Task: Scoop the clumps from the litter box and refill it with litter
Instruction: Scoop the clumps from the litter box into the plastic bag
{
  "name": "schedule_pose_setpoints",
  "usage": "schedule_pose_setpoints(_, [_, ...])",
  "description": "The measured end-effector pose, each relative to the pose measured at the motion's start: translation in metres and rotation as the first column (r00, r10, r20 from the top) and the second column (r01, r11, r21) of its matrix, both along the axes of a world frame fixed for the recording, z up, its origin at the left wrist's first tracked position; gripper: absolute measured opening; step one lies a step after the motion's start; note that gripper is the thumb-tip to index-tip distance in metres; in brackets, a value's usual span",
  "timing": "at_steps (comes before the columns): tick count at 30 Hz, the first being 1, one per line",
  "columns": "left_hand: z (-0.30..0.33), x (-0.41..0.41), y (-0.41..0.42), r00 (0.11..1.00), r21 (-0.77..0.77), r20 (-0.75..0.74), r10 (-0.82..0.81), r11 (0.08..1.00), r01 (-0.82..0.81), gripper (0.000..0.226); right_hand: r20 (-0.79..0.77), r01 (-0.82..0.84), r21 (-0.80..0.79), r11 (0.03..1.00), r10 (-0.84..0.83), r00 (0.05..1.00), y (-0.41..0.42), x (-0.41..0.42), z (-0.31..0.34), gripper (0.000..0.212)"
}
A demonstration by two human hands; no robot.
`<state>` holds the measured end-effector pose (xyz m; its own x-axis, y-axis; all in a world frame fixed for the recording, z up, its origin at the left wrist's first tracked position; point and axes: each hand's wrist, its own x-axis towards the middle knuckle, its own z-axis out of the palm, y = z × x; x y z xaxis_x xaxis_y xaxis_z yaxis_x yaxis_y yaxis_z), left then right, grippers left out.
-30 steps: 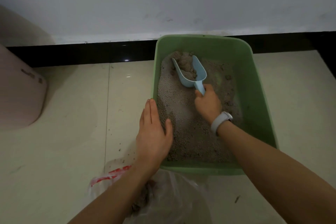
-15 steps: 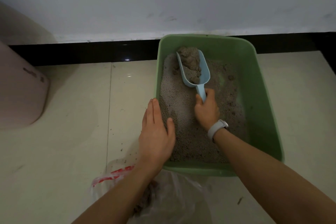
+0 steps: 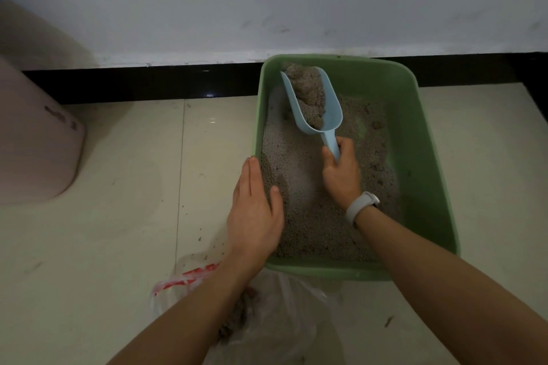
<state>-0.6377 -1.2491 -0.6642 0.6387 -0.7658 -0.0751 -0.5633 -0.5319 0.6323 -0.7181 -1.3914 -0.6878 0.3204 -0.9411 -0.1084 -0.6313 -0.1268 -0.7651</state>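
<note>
A green litter box (image 3: pixel 421 157) sits on the tiled floor against the wall, holding grey litter (image 3: pixel 299 187). My right hand (image 3: pixel 341 175) grips the handle of a light blue scoop (image 3: pixel 329 115). The scoop is raised over the far left part of the box and carries a large grey clump (image 3: pixel 307 89). My left hand (image 3: pixel 255 213) rests flat on the box's left rim with straight fingers, the thumb inside over the litter. A few small clumps (image 3: pixel 378 124) lie in the litter on the right.
A clear plastic bag (image 3: pixel 281 314) with red print lies on the floor just in front of the box, with dark clumps inside. A pale pink container (image 3: pixel 38 142) stands at the left. Litter crumbs dot the tiles left of the box.
The scoop has come up out of the litter at the far end with a clump in it and tilted upward. My left hand has stayed on the rim.
</note>
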Motion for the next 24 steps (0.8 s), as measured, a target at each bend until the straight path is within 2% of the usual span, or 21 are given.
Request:
schedule_pose_setpoints(11, [0.005,-0.002,0.001,1.0,0.018,-0.014,-0.002,1.0,0.002,0.058,-0.1,0.002,-0.03,1.0,-0.005,0.995,0.016,-0.057,0.013,0.024])
schedule_pose_setpoints(17, [0.005,-0.003,0.001,1.0,0.019,0.002,-0.002,1.0,0.002,0.058,-0.232,-0.075,-0.041,0.996,0.063,0.971,0.007,-0.064,0.017,0.028])
schedule_pose_setpoints(21, [0.005,-0.002,0.001,1.0,0.018,-0.002,-0.003,1.0,0.003,0.058,-0.225,-0.074,0.001,0.997,0.073,0.972,0.01,-0.057,0.015,0.027])
schedule_pose_setpoints(24, [0.004,-0.002,0.001,1.0,0.016,-0.004,0.001,1.0,-0.001,0.058,-0.297,-0.128,0.043,0.991,0.135,0.945,0.005,-0.051,0.014,0.027])
